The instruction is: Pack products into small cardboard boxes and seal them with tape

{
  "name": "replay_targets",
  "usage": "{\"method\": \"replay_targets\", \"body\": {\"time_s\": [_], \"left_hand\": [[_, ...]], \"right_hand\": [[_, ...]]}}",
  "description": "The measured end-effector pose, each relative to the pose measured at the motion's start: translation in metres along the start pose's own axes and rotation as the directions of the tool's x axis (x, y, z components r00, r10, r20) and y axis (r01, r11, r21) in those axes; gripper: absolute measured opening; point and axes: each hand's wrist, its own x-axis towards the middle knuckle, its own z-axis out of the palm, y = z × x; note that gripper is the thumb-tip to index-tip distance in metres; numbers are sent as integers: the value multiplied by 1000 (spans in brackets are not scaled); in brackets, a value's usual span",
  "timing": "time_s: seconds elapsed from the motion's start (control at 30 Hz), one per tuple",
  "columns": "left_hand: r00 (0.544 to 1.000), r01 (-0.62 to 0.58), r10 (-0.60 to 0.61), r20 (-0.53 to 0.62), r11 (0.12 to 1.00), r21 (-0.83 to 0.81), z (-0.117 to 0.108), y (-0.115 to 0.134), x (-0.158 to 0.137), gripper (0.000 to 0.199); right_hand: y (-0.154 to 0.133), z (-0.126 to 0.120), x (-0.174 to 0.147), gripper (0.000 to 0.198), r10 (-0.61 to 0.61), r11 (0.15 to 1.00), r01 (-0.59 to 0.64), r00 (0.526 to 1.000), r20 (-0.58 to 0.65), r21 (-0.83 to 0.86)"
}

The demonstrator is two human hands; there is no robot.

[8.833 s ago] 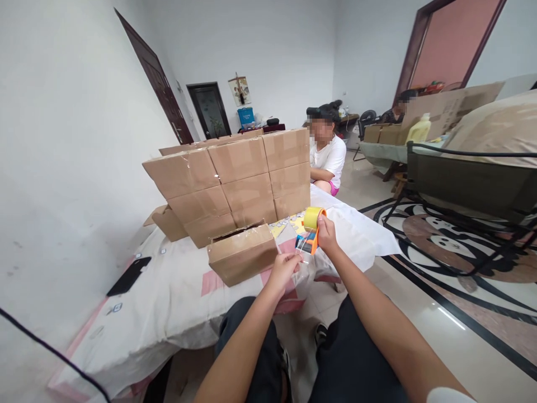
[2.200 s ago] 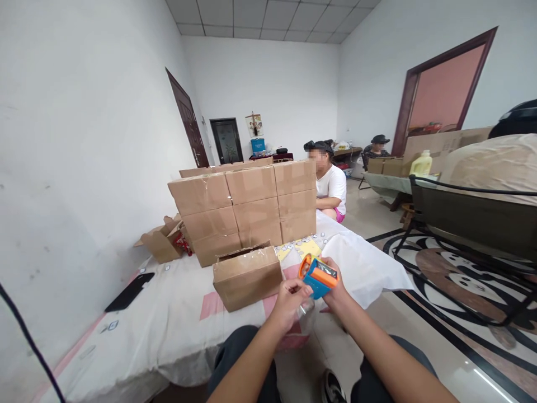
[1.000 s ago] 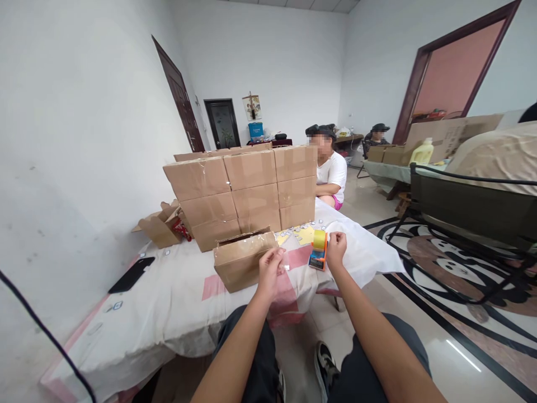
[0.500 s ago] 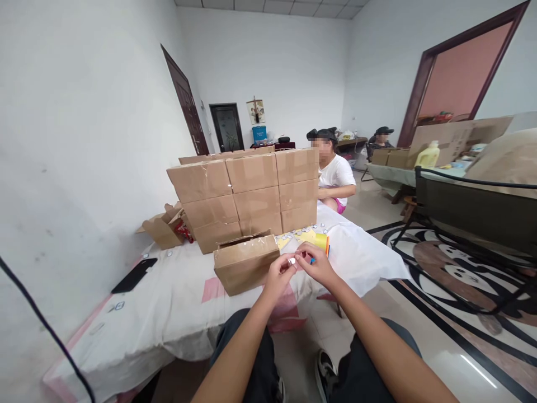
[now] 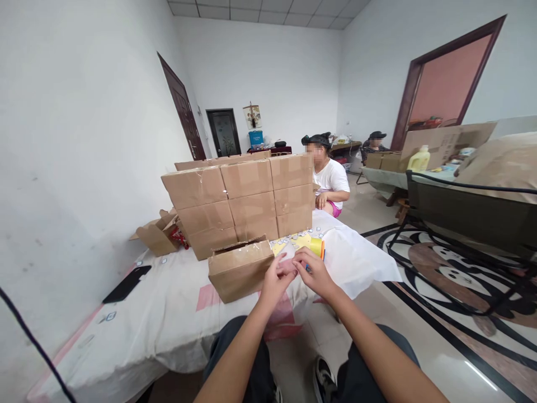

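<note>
My left hand (image 5: 277,277) and my right hand (image 5: 314,271) come together over the near edge of the covered table. Their fingertips pinch a small, thin, see-through plastic piece (image 5: 287,253); its exact kind is hard to make out. Just left of my left hand stands a brown cardboard box (image 5: 241,270) with its narrow top side partly open. Behind my right hand is a yellow and orange round object (image 5: 318,247), partly covered by the fingers. A bit of something blue shows under that hand.
Stacked cardboard boxes (image 5: 251,193) form a wall across the table (image 5: 155,319). A black phone-like slab (image 5: 127,284) lies left, near an opened carton (image 5: 157,234). A person in white (image 5: 331,179) sits beyond the stack. A folding chair (image 5: 470,210) stands right.
The plastic piece now shows larger and more spread between my fingers, where a small white bit showed before. The seated person's hand has lowered toward the knee. My view has shifted slightly.
</note>
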Motion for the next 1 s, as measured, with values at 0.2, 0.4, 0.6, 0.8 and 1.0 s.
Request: {"method": "replay_targets", "body": {"time_s": [0.2, 0.4, 0.6, 0.8, 1.0], "left_hand": [[999, -20, 14, 29, 970, 244, -30, 15, -4, 36], [988, -43, 118, -98, 828, 558, -62, 34, -15, 20], [814, 76, 455, -362, 534, 842, -108, 38, -4, 58], [885, 90, 318, -340, 600, 795, -165, 9, -6, 58], [859, -1, 213, -465, 910, 415, -181, -10, -5, 67]], "right_hand": [[-13, 4, 8, 9, -18, 1000, 19, 999, -46, 25], [-19, 17, 27, 13, 75, 992, -53, 977, -200, 113], [-19, 46, 55, 20, 134, 976, -111, 984, -118, 187], [-27, 83, 80, 25, 339, 792, -407, 913, 227, 456], [-27, 123, 110, 31, 272, 728, -481, 857, 437, 489]]}}
